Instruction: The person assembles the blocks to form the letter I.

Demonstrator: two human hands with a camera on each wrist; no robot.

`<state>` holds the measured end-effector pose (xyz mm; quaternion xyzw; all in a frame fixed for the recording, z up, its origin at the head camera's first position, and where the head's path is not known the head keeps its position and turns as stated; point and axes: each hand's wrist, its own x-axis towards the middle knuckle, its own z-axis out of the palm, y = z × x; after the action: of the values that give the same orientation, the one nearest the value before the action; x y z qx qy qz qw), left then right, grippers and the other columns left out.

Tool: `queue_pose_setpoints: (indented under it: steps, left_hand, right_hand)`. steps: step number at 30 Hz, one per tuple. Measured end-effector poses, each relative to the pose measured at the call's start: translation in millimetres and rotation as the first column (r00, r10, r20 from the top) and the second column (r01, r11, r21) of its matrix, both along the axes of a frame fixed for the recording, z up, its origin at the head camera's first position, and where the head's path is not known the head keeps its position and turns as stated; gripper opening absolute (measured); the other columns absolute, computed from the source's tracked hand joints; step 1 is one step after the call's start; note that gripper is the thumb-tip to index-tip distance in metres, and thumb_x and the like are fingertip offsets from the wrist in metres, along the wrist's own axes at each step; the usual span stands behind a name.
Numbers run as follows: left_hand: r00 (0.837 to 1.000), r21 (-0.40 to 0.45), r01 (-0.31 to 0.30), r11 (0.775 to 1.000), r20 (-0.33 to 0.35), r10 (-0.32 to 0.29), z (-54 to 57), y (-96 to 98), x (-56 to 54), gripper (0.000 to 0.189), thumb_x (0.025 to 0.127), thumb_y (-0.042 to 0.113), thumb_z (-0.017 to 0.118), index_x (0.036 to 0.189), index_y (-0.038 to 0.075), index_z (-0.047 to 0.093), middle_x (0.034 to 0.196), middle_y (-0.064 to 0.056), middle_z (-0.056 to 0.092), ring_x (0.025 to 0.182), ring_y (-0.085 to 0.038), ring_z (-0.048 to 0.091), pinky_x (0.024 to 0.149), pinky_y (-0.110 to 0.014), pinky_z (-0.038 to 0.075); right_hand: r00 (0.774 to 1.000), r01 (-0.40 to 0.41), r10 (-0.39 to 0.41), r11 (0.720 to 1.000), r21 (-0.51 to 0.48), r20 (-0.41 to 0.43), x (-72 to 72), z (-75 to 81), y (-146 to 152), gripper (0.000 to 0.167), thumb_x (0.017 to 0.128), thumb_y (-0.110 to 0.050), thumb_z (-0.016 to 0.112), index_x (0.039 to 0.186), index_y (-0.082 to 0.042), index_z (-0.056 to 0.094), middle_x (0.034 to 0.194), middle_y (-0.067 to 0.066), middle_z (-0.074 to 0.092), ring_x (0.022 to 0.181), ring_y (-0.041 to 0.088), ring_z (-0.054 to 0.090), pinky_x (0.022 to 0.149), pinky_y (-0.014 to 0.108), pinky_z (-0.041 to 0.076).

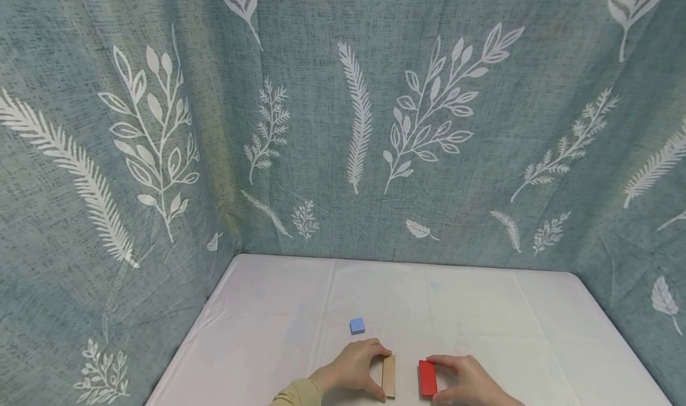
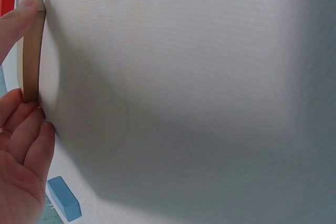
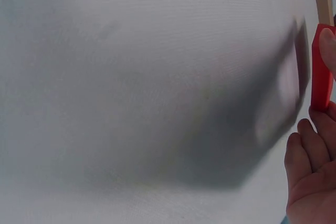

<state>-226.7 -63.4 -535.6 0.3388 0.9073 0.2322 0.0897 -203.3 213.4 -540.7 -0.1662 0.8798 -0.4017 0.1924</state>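
Observation:
Between its thumb and fingertips my left hand [image 1: 356,364] pinches a plain wooden block [image 1: 389,376] by its two ends. In the left wrist view the thumb lies on one end of that wooden block [image 2: 31,61] and the fingertips meet the other. My right hand [image 1: 467,382] pinches a red block [image 1: 427,378] the same way, end to end. A shadow in the right wrist view lies apart from the red block [image 3: 321,72], which seems raised off the cloth. The two blocks stand roughly parallel with a gap between them.
A small blue block [image 1: 357,326] lies on the white-covered table [image 1: 482,311], just beyond my left hand. Blue-green curtains [image 1: 321,126] with white leaf prints hang behind the table and along both sides.

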Motion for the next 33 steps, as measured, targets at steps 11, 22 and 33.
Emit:
queue_pose_setpoints:
  steps: [11,22,33]
  left_hand:
    - [1.0,0.011,-0.002,1.0,-0.006,0.002,-1.6,0.0,0.2,0.071,0.058,0.043,0.088,0.119,0.016,0.064,0.105,0.013,0.062,0.096,0.001,0.056,0.089,-0.018,0.047]
    - [1.0,0.01,-0.014,1.0,0.012,0.014,-0.4,-0.2,1.2,0.071,0.058,0.042,0.088,0.119,0.017,0.064,0.103,0.014,0.061,0.095,0.002,0.056,0.087,-0.018,0.047]
    - [1.0,0.024,0.0,1.0,-0.005,0.001,-2.8,-0.7,0.5,0.072,0.058,0.043,0.088,0.119,0.015,0.064,0.104,0.012,0.062,0.097,0.001,0.057,0.088,-0.018,0.047]
  right_hand:
    - [1.0,-0.013,0.014,1.0,0.028,-0.015,4.9,-3.4,-2,0.066,0.068,-0.031,0.083,0.124,-0.004,0.061,0.12,0.011,0.066,0.114,0.034,0.057,0.091,0.063,0.045]
    - [1.0,-0.01,0.011,0.999,0.04,-0.027,8.9,-9.2,-1,0.065,0.069,-0.033,0.083,0.125,-0.007,0.061,0.122,0.009,0.065,0.116,0.04,0.055,0.092,0.064,0.043]
    - [0.998,-0.021,0.023,0.999,0.044,-0.05,10.8,-14.2,0,0.069,0.069,-0.043,0.081,0.126,-0.008,0.06,0.121,0.006,0.066,0.114,0.034,0.058,0.092,0.059,0.046]
